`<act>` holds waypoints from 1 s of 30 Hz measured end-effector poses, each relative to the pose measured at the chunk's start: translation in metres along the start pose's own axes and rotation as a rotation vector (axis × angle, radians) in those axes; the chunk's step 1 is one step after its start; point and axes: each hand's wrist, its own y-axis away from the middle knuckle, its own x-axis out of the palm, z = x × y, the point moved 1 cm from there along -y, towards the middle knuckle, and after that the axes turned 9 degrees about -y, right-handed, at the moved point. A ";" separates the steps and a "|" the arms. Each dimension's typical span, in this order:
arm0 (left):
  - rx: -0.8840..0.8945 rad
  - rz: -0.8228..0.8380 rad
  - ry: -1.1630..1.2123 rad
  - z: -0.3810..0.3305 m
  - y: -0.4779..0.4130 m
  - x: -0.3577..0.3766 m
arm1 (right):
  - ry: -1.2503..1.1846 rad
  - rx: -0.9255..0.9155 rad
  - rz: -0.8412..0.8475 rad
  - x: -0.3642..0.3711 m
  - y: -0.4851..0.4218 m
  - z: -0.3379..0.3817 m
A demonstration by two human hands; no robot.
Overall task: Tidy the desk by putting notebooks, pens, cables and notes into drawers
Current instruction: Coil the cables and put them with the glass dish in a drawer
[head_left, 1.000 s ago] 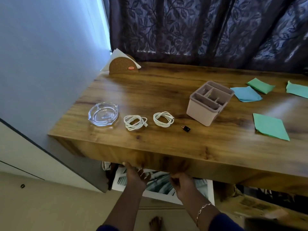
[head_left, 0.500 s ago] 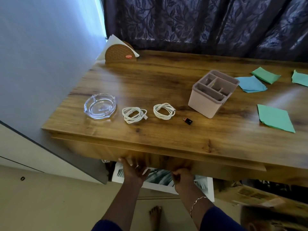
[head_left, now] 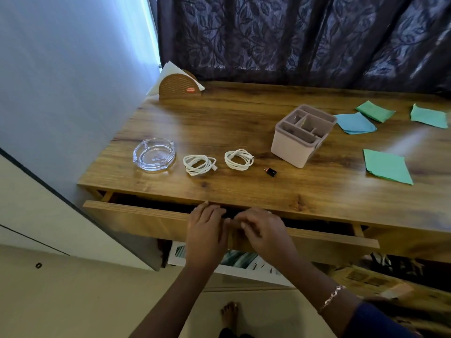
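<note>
The wooden desk's drawer (head_left: 136,217) stands partly pulled out under the front edge, its inside dark. My left hand (head_left: 206,230) and my right hand (head_left: 262,230) both grip the top of the drawer front near its middle, fingers curled over the edge. On the desk lie two coiled white cables (head_left: 199,164) (head_left: 238,159), a small black adapter (head_left: 271,171), a green note (head_left: 386,165), a blue note (head_left: 355,123) and two more green notes (head_left: 374,111) (head_left: 429,115).
A glass ashtray (head_left: 154,154) sits at the desk's left front. A pink divided organizer (head_left: 301,134) stands mid-desk, a brown napkin holder (head_left: 179,87) at the back left. A wall is at the left, a curtain behind. A framed picture (head_left: 239,261) leans under the desk.
The drawer has slid out from under the desk top. Both hands moved from under the drawer front up onto its top edge. The view has shifted closer.
</note>
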 end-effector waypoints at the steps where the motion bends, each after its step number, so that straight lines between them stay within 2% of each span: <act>1: 0.014 0.048 -0.074 0.000 -0.003 0.001 | 0.081 -0.049 -0.015 -0.001 -0.003 -0.004; 6: 0.046 0.254 -0.171 -0.004 -0.001 -0.002 | 0.175 0.121 0.191 0.006 -0.011 -0.018; 9: 0.048 0.328 -0.114 0.000 -0.006 -0.009 | 0.047 0.176 0.208 0.001 -0.012 -0.018; 16: 0.137 0.432 -0.092 0.003 0.001 -0.033 | -0.180 0.346 0.373 -0.004 -0.002 -0.017; 21: 0.093 0.577 0.021 0.003 0.011 -0.051 | -0.382 0.428 0.488 -0.002 0.007 -0.018; 26: -0.074 0.738 0.140 0.012 0.025 -0.059 | -0.540 0.563 0.618 0.001 0.021 -0.015; 30: -0.104 0.773 0.205 0.017 0.040 -0.064 | -0.600 0.622 0.697 0.006 0.035 -0.017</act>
